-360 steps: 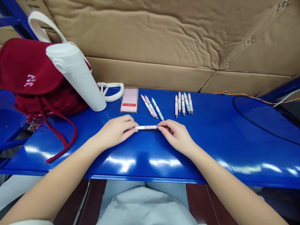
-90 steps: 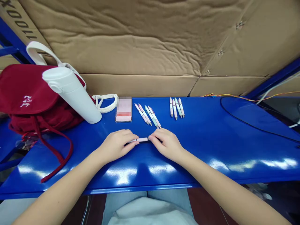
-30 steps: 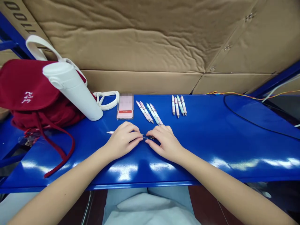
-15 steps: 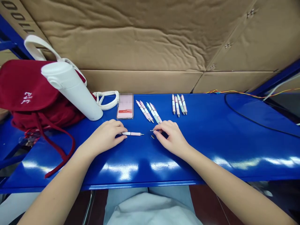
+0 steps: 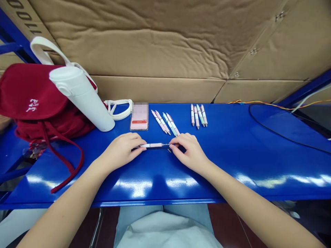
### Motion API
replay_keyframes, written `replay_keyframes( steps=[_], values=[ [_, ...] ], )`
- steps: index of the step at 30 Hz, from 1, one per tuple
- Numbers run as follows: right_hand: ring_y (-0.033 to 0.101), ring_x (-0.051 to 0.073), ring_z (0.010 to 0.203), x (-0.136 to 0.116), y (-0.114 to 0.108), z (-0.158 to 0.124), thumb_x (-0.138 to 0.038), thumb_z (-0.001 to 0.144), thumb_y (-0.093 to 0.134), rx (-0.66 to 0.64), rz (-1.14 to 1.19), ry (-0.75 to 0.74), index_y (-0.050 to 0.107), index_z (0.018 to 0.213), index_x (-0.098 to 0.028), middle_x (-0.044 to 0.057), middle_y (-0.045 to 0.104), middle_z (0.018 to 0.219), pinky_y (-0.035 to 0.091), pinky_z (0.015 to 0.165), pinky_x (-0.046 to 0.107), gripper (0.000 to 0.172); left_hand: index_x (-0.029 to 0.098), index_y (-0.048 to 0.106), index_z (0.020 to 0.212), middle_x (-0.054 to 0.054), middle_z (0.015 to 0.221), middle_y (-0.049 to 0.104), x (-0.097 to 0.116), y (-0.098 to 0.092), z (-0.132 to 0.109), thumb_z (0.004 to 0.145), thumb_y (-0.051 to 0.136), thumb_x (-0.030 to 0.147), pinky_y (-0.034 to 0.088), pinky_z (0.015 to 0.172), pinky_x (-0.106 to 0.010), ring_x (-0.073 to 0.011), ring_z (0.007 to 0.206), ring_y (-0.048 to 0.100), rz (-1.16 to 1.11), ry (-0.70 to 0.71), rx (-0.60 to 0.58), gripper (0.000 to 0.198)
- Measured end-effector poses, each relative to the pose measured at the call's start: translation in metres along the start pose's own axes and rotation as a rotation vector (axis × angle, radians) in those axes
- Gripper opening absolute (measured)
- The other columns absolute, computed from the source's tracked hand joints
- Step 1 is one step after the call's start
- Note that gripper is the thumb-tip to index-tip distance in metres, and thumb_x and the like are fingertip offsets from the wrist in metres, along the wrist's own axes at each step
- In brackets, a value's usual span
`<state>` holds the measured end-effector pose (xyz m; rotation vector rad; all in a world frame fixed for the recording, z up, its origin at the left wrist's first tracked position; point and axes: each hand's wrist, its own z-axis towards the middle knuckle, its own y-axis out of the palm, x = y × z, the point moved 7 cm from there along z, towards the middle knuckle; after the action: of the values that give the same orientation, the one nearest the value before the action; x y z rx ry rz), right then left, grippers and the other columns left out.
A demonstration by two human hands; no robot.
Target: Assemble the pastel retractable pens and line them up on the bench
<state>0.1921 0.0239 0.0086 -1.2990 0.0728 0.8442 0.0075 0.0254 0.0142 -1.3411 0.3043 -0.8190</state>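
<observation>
Holding what are the hands now?

The left hand (image 5: 121,150) is half closed and pinching one end of a white-and-pink pen (image 5: 152,145), and the right hand (image 5: 189,152) is pinching its thin metal tip.

And where is the pen going along?

It is lying between the hands, over the blue table (image 5: 232,137), just below the other pens (image 5: 161,122).

Left hand (image 5: 121,150), right hand (image 5: 188,151) closer around pen (image 5: 155,145)

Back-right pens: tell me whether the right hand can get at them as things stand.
Likely yes: only blue tabletop separates the right hand from those pens, though it holds a pen.
</observation>
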Motion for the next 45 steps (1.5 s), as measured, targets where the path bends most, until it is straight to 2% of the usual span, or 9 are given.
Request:
replay_keyframes(
  steps=[24,28,30,33,45],
  values=[
    [0.054,0.019,0.081,-0.005,0.006,0.0,-0.032,0.087,0.054,-0.055,0.023,-0.035,0.066,0.093,-0.022,0.003,0.064,0.079,0.033,0.075,0.034,0.016,0.021,0.065,0.102,-0.005,0.093,0.063,0.005,0.008,0.001,0.09,0.048,0.033,0.047,0.077,-0.028,-0.0165,0.084,0.058,-0.058,0.003,0.002,0.024],
    [0.055,0.02,0.081,0.003,0.006,-0.001,-0.042,0.08,0.06,-0.094,-0.012,0.067,0.059,0.104,-0.02,0.004,0.062,0.083,0.035,0.075,0.034,0.033,0.02,0.066,0.1,-0.005,0.094,0.063,0.003,0.004,0.001,0.09,0.047,0.034,0.047,0.078,-0.029,-0.0169,0.085,0.058,-0.053,-0.003,0.025,0.026],
    [0.056,0.021,0.082,0.006,0.008,-0.001,-0.04,0.08,0.06,-0.135,-0.067,0.094,0.059,0.098,-0.019,0.004,0.062,0.086,0.035,0.074,0.034,0.028,0.02,0.066,0.1,-0.005,0.095,0.063,0.0,0.003,0.0,0.09,0.047,0.035,0.047,0.078,-0.03,-0.0176,0.087,0.058,-0.046,-0.02,0.033,0.026],
    [0.055,0.021,0.086,0.005,0.013,-0.002,-0.028,0.084,0.053,-0.19,-0.123,0.06,0.06,0.086,-0.019,0.005,0.063,0.087,0.034,0.073,0.034,0.011,0.019,0.066,0.1,-0.005,0.096,0.063,-0.003,0.003,0.0,0.09,0.047,0.035,0.047,0.079,-0.03,-0.0178,0.088,0.058,-0.035,-0.037,0.022,0.026],
    [0.057,0.019,0.085,0.001,0.008,0.0,-0.023,0.086,0.052,-0.113,-0.016,-0.023,0.061,0.087,-0.02,0.003,0.065,0.086,0.033,0.075,0.033,0.009,0.021,0.066,0.101,-0.005,0.094,0.062,-0.002,0.012,0.0,0.09,0.047,0.034,0.046,0.078,-0.029,-0.0171,0.086,0.057,-0.021,-0.015,-0.018,0.025]
  ],
)
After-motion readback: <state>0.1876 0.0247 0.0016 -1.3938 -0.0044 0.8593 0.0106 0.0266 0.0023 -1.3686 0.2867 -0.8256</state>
